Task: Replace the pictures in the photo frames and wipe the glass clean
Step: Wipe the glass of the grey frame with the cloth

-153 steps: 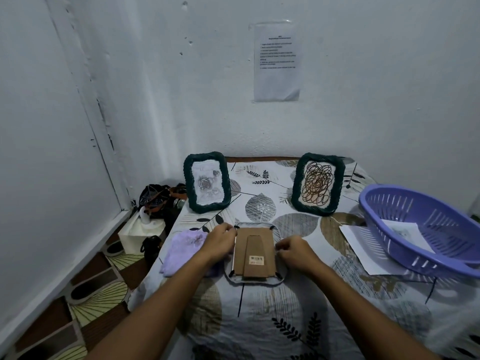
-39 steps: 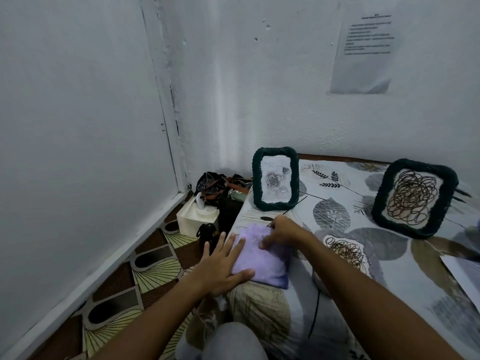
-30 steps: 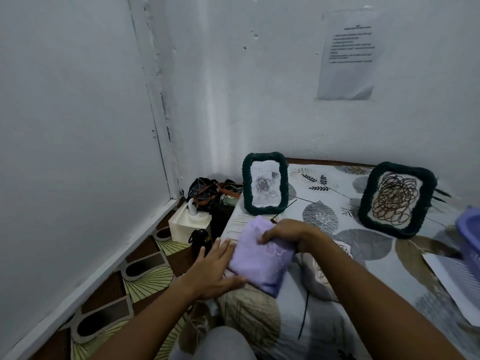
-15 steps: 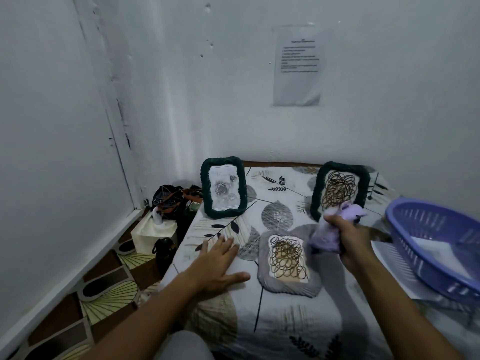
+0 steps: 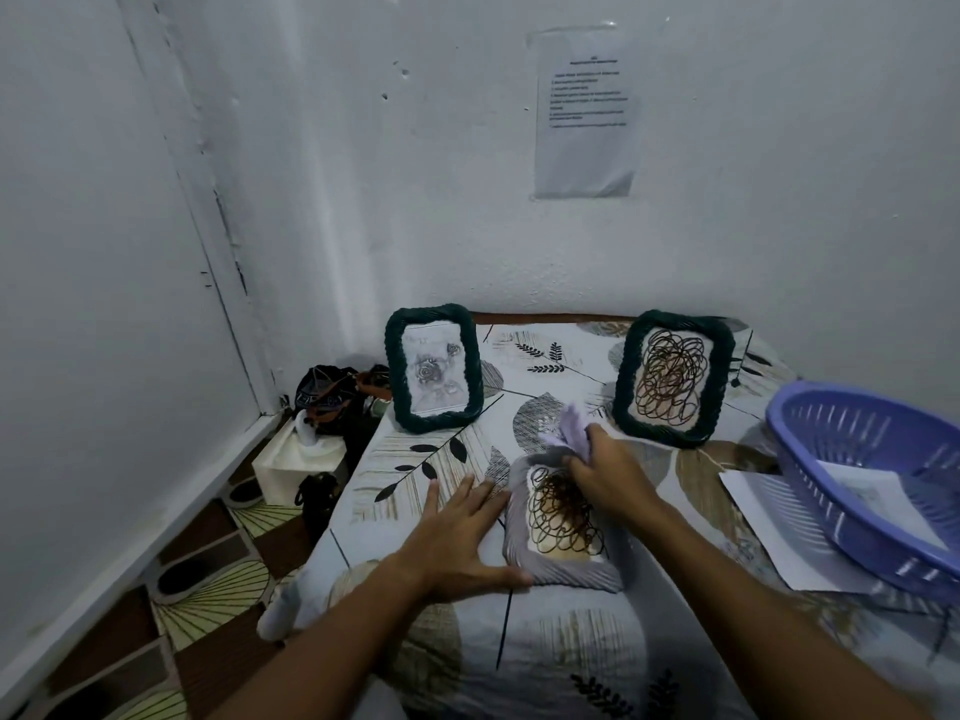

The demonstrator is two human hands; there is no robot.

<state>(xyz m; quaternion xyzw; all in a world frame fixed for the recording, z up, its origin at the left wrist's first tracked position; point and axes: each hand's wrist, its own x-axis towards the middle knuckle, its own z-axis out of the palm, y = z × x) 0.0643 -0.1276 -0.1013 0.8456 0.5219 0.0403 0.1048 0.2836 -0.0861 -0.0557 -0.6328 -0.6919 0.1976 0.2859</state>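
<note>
A white-walled corner holds a table draped in a leaf-print tablecloth (image 5: 566, 646), and the person leans over its near end. Closest in, the left hand (image 5: 457, 543) lies flat on the cloth with fingers spread and straight, its thumb and fingertips touching the left edge of a grey woven photo frame (image 5: 524, 532) that lies face up. The frame shows a brown scribble picture (image 5: 563, 519) behind its glass. The right hand (image 5: 608, 472) is over the frame's upper right corner, fingers curled tight around a bunched lilac cloth (image 5: 574, 426), which sticks up past the knuckles; the hand hides the frame's top right part, and I cannot tell whether the cloth touches the glass.

To the right, a sheet of paper (image 5: 763, 522) lies half under a purple plastic basket (image 5: 872, 475), which holds another sheet. Farther back, two dark green woven frames stand upright: the green frame with roses (image 5: 434, 368) on the left, the green frame with scribbles (image 5: 672, 379) just beyond the right hand. Off the table's left edge, on the patterned floor, sit a white tissue box (image 5: 298, 462) and some dark bags (image 5: 332, 394). A printed notice (image 5: 584, 111) is on the far wall.
</note>
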